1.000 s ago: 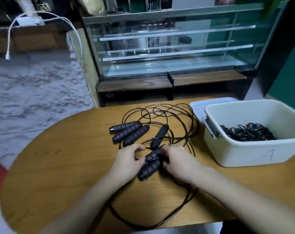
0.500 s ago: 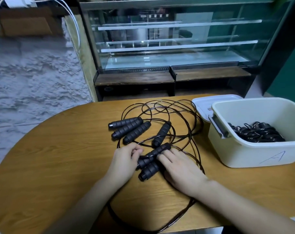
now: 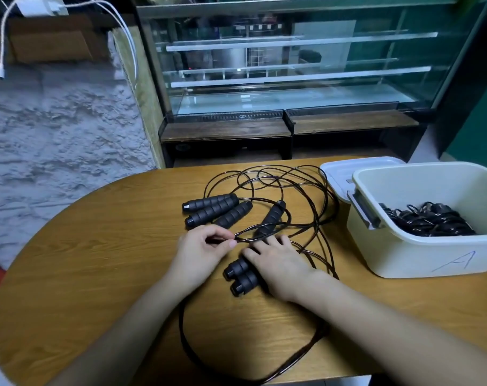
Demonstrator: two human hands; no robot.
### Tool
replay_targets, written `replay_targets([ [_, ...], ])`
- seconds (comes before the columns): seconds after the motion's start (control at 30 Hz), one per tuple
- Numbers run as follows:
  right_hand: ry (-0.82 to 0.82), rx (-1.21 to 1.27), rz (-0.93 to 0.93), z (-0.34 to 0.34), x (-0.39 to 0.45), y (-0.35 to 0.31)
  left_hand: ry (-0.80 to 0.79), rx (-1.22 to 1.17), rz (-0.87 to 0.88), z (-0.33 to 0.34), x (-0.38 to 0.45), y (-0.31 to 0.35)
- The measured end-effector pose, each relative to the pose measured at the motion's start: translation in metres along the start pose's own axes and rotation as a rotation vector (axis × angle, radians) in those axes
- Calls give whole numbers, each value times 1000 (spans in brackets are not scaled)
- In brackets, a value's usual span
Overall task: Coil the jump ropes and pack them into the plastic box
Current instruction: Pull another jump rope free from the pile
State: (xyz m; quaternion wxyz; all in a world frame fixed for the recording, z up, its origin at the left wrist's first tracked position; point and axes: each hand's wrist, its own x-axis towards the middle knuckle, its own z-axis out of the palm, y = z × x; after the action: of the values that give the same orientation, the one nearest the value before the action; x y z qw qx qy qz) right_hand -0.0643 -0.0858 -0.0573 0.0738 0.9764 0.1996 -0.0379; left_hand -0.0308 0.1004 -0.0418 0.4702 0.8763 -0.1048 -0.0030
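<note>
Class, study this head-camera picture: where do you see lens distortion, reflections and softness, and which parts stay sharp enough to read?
Head view: wide-angle bending curves the table edge and leans the display case; its glass carries pale reflections; the forearms at the bottom edge look soft; the jump rope handles, left hand pinching a cord, right hand and the plastic box with its letter A read clearly; the light is dim.

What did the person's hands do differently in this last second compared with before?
The left hand left the two near handles and now pinches a strand of rope, lifting it slightly. The right hand slid over those handles and now lies flat on them. The four far handles, the plastic box and its coiled ropes stayed put.
</note>
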Motion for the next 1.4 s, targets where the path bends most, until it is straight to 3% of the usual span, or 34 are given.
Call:
replay_targets([
  [0.17, 23, 31, -20, -8, -7, 0, 66, 105, -12, 2, 1, -7],
  [0.43, 318, 51, -227, -21, -60, 4, 54, 291, -56, 20, -1, -18],
  [0.63, 529, 59, -218, -41, -101, 10, 6, 459, 48, 27, -19, -8],
  [0.7, 590, 37, -188, -44, -111, 11, 102, 345, 86, 26, -32, 10],
  [0.77, 652, 12, -151, -46, -120, 12, 127, 9, 20, 22, -52, 36],
  [0.8, 679, 9, -133, -49, -124, 12, 27, -213, -43, 18, -65, 53],
  [0.87, 724, 19, -113, -55, -133, 10, -322, -548, -93, 15, -97, 80],
  [0.93, 744, 23, -127, -65, -145, 4, -575, -571, -15, 13, -129, 102],
  [0.97, 743, 4, -148, -70, -151, 1, -624, -565, -3, 14, -143, 111],
  [1.1, 768, -144, -227, -87, -180, -14, -619, -735, -106, 13, -179, 132],
  [1.23, 837, -270, -322, -107, -218, -29, -780, -913, -65, 3, -215, 152],
  [1.4, 866, -339, -330, -133, -268, -36, -699, -994, 6, 11, -260, 181],
])
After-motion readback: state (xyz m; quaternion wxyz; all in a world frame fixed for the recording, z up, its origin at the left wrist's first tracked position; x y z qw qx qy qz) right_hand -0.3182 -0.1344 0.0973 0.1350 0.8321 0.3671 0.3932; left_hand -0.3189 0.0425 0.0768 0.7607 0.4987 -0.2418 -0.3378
